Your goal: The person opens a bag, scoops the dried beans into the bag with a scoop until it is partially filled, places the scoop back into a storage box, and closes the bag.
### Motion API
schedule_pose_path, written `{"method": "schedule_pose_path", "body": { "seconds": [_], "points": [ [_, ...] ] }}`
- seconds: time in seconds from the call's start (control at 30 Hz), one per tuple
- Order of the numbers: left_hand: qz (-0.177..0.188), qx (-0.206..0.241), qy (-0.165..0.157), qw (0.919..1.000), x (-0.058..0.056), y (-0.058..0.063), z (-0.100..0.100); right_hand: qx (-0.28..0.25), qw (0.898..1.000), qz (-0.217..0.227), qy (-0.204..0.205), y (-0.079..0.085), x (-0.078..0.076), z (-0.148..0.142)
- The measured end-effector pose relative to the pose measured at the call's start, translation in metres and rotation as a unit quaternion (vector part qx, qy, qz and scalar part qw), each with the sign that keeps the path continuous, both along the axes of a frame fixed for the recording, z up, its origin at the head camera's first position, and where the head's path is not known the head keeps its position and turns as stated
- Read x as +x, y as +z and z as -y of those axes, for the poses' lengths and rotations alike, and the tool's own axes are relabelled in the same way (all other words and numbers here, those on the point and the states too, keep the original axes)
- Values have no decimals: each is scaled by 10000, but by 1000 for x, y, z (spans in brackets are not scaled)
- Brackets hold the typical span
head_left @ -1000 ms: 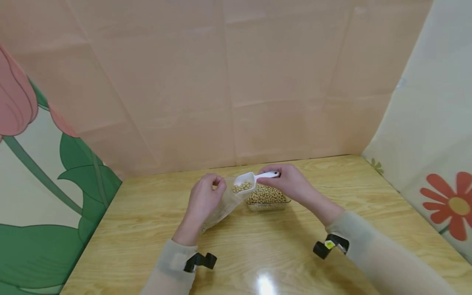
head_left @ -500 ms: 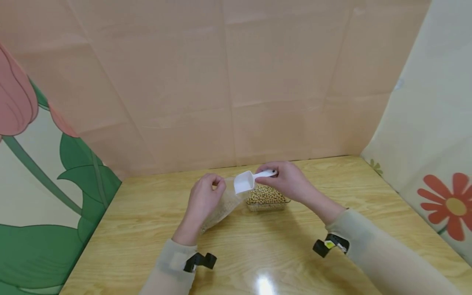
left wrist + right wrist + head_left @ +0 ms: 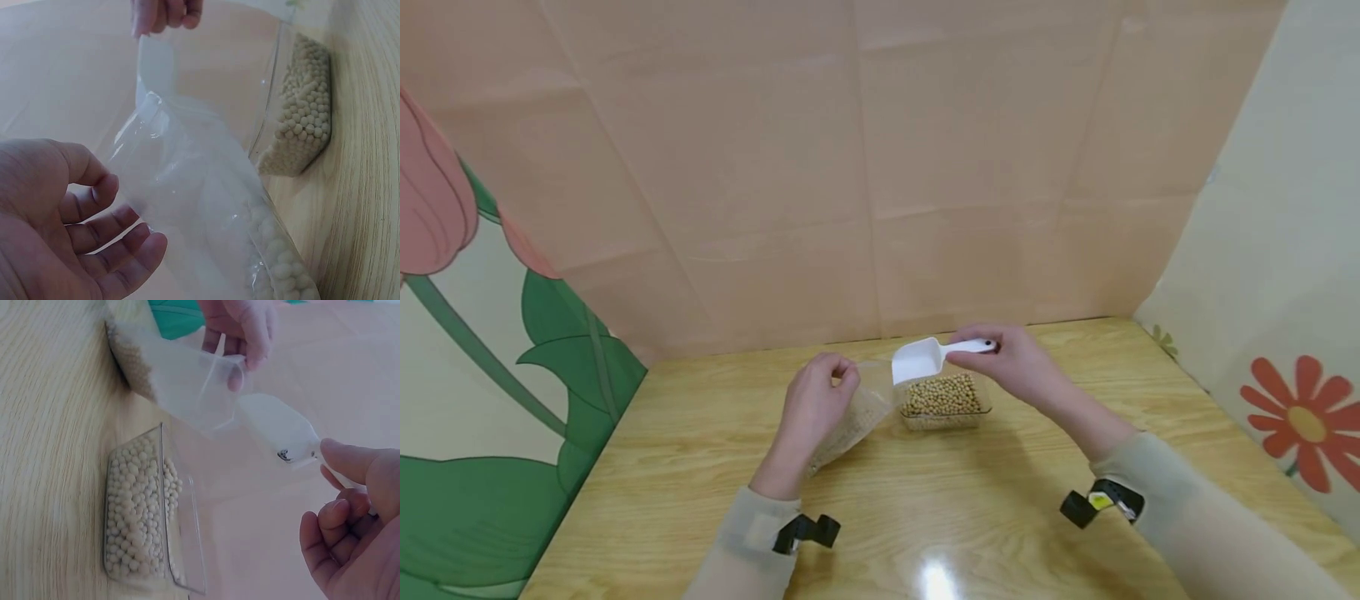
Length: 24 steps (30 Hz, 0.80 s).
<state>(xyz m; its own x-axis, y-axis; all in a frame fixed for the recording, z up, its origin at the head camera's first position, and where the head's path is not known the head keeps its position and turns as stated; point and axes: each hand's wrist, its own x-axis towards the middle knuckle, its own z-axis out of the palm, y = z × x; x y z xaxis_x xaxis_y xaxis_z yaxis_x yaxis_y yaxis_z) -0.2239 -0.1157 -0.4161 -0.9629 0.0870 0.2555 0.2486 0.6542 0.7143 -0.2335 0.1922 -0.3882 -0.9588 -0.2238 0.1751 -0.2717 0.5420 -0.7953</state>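
My left hand (image 3: 820, 400) pinches the rim of a clear plastic bag (image 3: 187, 169) between thumb and fingers. Soybeans (image 3: 281, 262) fill the bag's lower part, which stands on the table. My right hand (image 3: 1007, 358) grips a white plastic scoop (image 3: 917, 361) by its handle, to the right of the bag's mouth. No beans show in the scoop's bowl, which is tilted toward the bag. Below the scoop stands a clear rectangular container (image 3: 134, 575) holding more soybeans (image 3: 943, 396).
A wood-grain table (image 3: 925, 508) carries everything. Behind it hangs a pinkish sheet (image 3: 850, 183). Walls with painted flowers (image 3: 1307, 423) and leaves flank both sides. A black camera (image 3: 808, 532) sits on the left wrist, another camera (image 3: 1101, 502) on the right.
Soybeans that lay in the scoop a second ago have gone from it. My right hand has drawn the scoop rightward from the bag's mouth. The left hand and bag hold their place.
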Motion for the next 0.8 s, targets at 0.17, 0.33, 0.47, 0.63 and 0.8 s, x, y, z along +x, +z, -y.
{"method": "schedule_pose_path", "body": {
  "seconds": [0.17,0.33,0.47,0.63,0.8],
  "points": [
    [20,32,3,10000,1,1,1,-146,9998,103,-115,0,3,-13],
    [-6,30,-11,10000,2,1,0,-14,9995,135,-298,-1,7,-24],
    [-5,42,-38,10000,2,1,1,69,9993,116,-340,-4,8,-32],
    [-27,51,-64,10000,3,1,1,220,9989,93,-403,-8,8,-41],
    [-4,43,-35,10000,3,1,0,387,9982,82,-441,-12,6,-48]
  ]
}}
